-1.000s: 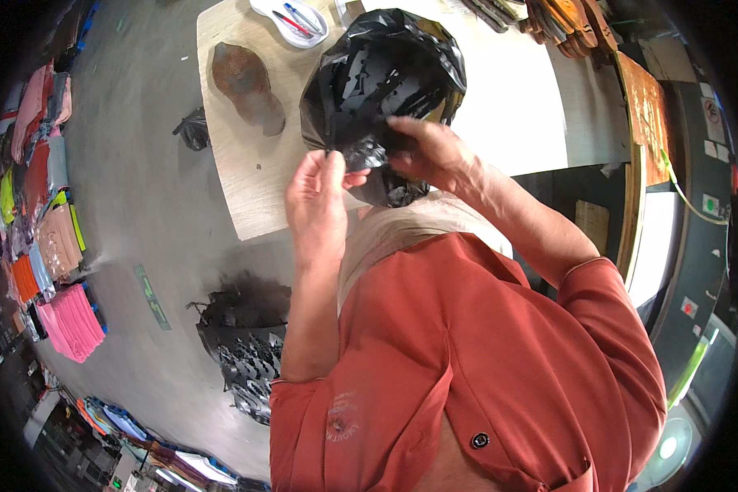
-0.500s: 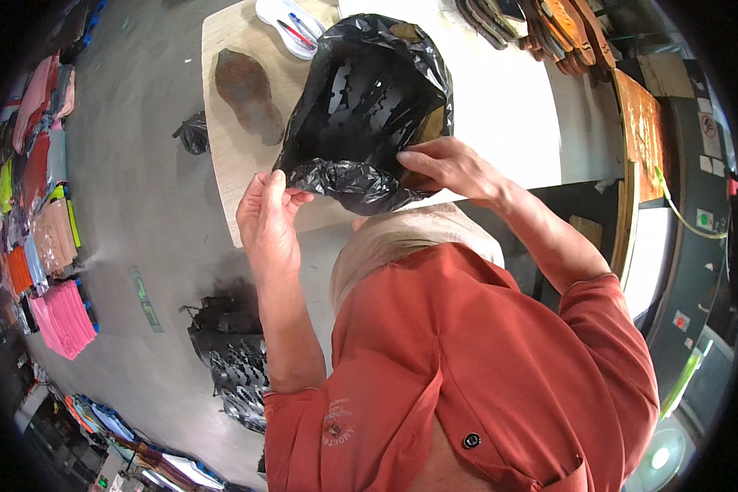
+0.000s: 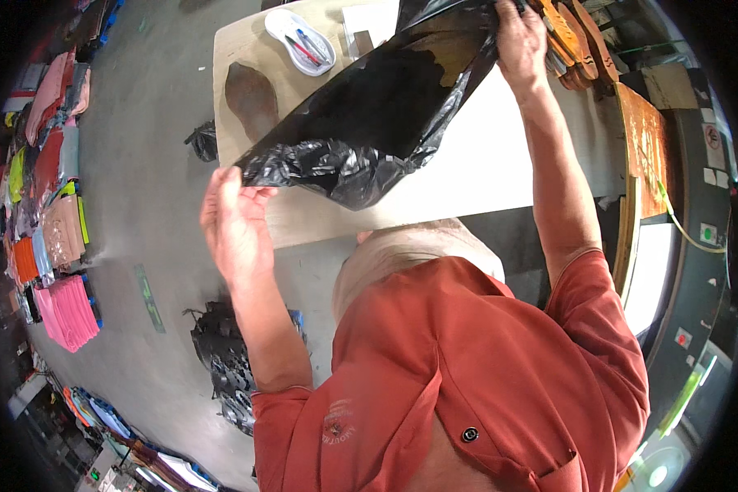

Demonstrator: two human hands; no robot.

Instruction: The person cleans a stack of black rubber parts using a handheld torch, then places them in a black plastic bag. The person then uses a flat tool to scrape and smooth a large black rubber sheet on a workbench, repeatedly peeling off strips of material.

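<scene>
A large black glossy sheet, crumpled along its near edge, stretches slantwise over the table between my hands. Whether it is plastic or coated leather I cannot tell; a brownish patch shows near its far right part. My left hand pinches the sheet's near left corner, just off the table's left edge. Farther up on the right, my right hand grips its far right edge with the arm stretched out. A brown sole-shaped piece lies left of the sheet, partly covered by it.
On the pale table stands a white shoe-shaped tray with pens. Brown and orange shaped pieces are bunched at the far right. Black cut-out scraps lie on the floor at left, near stacks of coloured material.
My right hand has moved from the sheet's near edge up and away to the far right. My left hand has shifted left and slightly down, and the sheet is now drawn out slantwise.
</scene>
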